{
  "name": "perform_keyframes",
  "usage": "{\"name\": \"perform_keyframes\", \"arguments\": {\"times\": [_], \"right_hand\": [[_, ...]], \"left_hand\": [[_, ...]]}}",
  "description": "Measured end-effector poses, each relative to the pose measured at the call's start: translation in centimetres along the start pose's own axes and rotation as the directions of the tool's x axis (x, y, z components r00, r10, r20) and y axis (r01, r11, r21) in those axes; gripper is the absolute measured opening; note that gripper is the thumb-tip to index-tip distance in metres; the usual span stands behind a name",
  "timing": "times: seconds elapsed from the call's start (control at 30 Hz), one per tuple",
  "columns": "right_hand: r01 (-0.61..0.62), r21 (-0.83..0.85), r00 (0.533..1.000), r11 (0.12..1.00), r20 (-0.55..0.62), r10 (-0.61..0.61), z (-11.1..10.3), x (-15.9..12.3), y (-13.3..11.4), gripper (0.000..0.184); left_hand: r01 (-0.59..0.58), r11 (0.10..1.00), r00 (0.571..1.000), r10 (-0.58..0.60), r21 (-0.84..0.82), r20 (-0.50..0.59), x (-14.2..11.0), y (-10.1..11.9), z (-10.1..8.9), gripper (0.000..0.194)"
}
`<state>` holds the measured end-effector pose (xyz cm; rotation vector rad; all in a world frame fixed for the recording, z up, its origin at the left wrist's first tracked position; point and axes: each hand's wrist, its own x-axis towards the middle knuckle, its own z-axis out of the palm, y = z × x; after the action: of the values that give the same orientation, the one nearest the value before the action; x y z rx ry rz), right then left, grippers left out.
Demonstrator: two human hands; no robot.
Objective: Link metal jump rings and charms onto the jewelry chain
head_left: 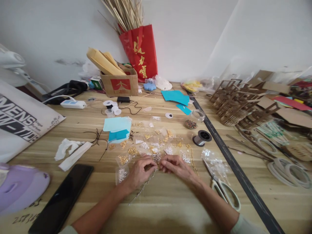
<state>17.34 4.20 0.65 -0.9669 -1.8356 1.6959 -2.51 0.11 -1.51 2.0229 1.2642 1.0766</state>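
My left hand (143,170) and my right hand (175,166) meet over the table, fingertips nearly touching. Between the left thumb and forefinger is pinched a thin silver chain (142,190), whose loose end trails down to the wood. The right fingers are pressed together close to the chain's upper end; whatever they hold is too small to make out. Just beyond the hands lie small bags and piles of gold findings (133,150), silver findings (168,150) and silver rings (122,174). A gold chain (193,161) rests beside the right hand.
Scissors (225,191) and a wire spool (202,138) lie to the right. A black phone (63,198) and white tissue (75,156) are on the left. Brown woven baskets (234,104) crowd the right back; a cardboard box (119,83) and red bag (143,52) stand by the wall.
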Motion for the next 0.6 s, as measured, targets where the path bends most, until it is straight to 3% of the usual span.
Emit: {"name": "perform_keyframes", "arguments": {"times": [0.17,0.43,0.6], "right_hand": [[0.003,0.013,1.000,1.000,0.020,-0.003,0.2,0.0,-0.4,0.036],[0.012,-0.018,0.999,1.000,-0.032,-0.013,0.4,0.5,1.5,0.021],[0.009,-0.134,0.998,0.991,-0.059,-0.017,0.4,0.4,0.8,0.012]], "left_hand": [[-0.007,1.000,1.000,0.007,0.023,0.002,0.0,0.0,0.1,0.011],[0.032,0.999,0.999,-0.032,-0.011,0.002,-0.1,0.3,0.2,0.012],[0.051,0.998,0.999,-0.051,-0.041,0.010,-0.2,0.4,0.2,0.011]]}}
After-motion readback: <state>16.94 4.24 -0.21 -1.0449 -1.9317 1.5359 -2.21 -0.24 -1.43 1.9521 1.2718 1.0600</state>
